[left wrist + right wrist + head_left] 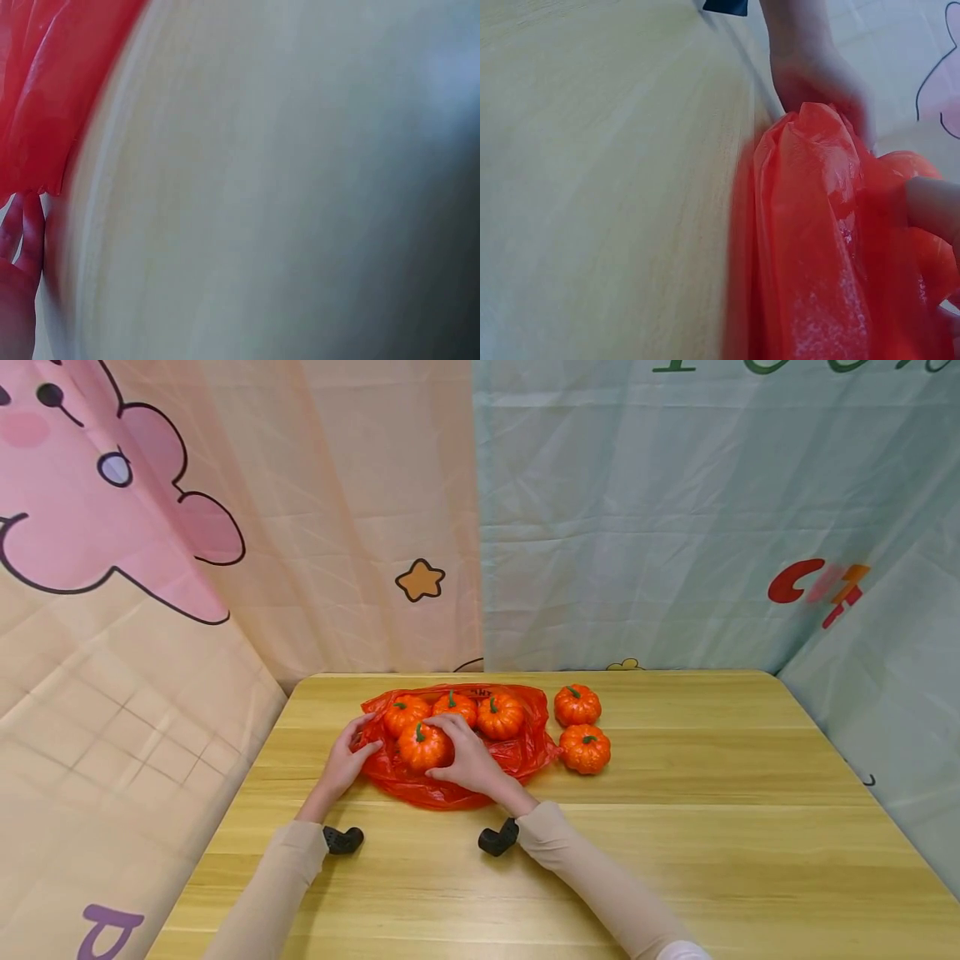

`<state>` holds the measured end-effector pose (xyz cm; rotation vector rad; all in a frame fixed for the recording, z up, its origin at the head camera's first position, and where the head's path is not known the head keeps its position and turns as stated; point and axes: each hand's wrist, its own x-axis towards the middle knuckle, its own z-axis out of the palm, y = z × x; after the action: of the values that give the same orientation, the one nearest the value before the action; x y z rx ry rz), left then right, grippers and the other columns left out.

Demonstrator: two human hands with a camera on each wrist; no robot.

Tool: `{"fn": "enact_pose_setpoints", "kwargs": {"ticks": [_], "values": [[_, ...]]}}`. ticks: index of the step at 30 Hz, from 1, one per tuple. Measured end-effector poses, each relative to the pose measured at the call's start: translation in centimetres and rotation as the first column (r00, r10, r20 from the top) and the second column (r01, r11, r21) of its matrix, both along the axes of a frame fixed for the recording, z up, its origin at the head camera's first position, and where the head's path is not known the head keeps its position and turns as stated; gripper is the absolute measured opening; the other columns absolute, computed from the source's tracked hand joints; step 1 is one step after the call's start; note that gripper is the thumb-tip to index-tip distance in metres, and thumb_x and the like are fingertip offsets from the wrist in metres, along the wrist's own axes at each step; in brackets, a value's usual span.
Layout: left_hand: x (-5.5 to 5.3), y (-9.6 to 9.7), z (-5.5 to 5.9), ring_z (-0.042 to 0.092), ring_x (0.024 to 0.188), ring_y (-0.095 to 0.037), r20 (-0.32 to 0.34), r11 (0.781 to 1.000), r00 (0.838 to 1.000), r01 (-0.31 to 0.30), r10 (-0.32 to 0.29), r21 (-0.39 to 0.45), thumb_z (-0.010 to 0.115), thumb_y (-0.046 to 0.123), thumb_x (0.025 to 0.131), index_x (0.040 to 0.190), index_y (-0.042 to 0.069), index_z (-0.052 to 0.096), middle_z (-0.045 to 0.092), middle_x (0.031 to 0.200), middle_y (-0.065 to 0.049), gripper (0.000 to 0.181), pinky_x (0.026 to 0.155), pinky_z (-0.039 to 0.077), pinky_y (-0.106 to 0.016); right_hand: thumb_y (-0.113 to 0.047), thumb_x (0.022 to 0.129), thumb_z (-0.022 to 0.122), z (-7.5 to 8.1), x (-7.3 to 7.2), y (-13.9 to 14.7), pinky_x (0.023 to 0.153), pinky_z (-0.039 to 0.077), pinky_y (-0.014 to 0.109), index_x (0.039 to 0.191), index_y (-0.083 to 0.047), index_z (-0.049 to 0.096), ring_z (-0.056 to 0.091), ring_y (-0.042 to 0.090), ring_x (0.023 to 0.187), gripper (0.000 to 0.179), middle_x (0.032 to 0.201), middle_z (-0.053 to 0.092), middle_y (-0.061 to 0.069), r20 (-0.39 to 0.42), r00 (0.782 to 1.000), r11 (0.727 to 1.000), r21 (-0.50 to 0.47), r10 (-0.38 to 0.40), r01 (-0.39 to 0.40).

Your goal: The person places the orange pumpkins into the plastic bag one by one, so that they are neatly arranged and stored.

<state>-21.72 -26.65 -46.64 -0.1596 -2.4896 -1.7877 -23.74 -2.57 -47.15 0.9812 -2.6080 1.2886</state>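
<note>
A red plastic bag [420,793] lies spread wide on the table with several small orange pumpkins in it. My right hand [471,762] grips one pumpkin [422,748] with thumb and fingers, over the bag's near middle. Behind it sit the other pumpkins [501,717] in a row. At the bag's left edge, my left hand [348,762] holds the plastic, thumb on the inner side. The left wrist view shows fingers [31,232] whose tips go out of sight at the red plastic. In the right wrist view, the bag's folded rim [810,225] partly covers the gripped pumpkin [930,251].
Two more pumpkins stand on the table right of the bag, one far [577,705] and one nearer [586,749]. Black wrist devices [343,840] show at both cuffs. The wooden table [712,827] reaches back to printed curtains [637,527].
</note>
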Motion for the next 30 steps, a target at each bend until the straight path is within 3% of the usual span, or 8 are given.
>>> {"fn": "enact_pose_setpoints", "kwargs": {"ticks": [10, 19, 25, 30], "values": [[-0.1, 0.0, 0.0, 0.034, 0.136, -0.040, 0.020, 1.000, 1.000, -0.007, 0.007, -0.006, 0.054, -0.001, 0.094, 0.144, -0.005, 0.034, 0.033, 0.150, -0.026, 0.054, 0.089, 0.033, 0.000, -0.025, 0.075, 0.082, 0.0, 0.1, -0.1, 0.101, 0.045, 0.041, 0.140, -0.023, 0.045, 0.052, 0.023, 0.118, 0.075, 0.129, 0.045, 0.007, 0.100, 0.995, 0.997, 0.073, 0.024, -0.031], [-0.1, 0.1, 0.0, 0.037, 0.134, -0.041, 0.000, 1.000, 1.000, -0.007, 0.007, -0.019, 0.055, 0.000, 0.094, 0.143, -0.005, 0.035, 0.035, 0.149, -0.026, 0.053, 0.089, 0.034, 0.000, -0.027, 0.077, 0.080, -0.5, -0.1, 0.2, 0.108, 0.040, 0.041, 0.137, -0.018, 0.049, 0.048, 0.022, 0.127, 0.068, 0.136, 0.048, 0.007, 0.113, 0.989, 0.992, 0.080, 0.091, -0.100], [-0.2, 0.0, -0.2, 0.037, 0.134, -0.041, 0.004, 1.000, 1.000, -0.008, 0.008, -0.022, 0.055, 0.000, 0.094, 0.143, -0.005, 0.035, 0.035, 0.149, -0.026, 0.054, 0.089, 0.034, 0.000, -0.031, 0.079, 0.078, -1.0, -0.3, 0.5, 0.110, 0.038, 0.039, 0.139, -0.014, 0.044, 0.046, 0.022, 0.131, 0.071, 0.141, 0.048, 0.007, 0.162, 0.983, 0.993, 0.066, 0.086, -0.098], [-0.1, 0.0, -0.1, 0.037, 0.134, -0.040, 0.013, 1.000, 1.000, -0.015, 0.016, -0.018, 0.055, 0.001, 0.094, 0.144, -0.004, 0.035, 0.035, 0.149, -0.025, 0.054, 0.089, 0.033, 0.001, -0.035, 0.080, 0.077, -1.0, -0.2, 0.8, 0.095, 0.046, 0.032, 0.138, -0.016, 0.049, 0.052, 0.018, 0.112, 0.067, 0.127, 0.050, 0.007, 0.184, 0.981, 0.996, 0.055, 0.055, -0.066]]}}
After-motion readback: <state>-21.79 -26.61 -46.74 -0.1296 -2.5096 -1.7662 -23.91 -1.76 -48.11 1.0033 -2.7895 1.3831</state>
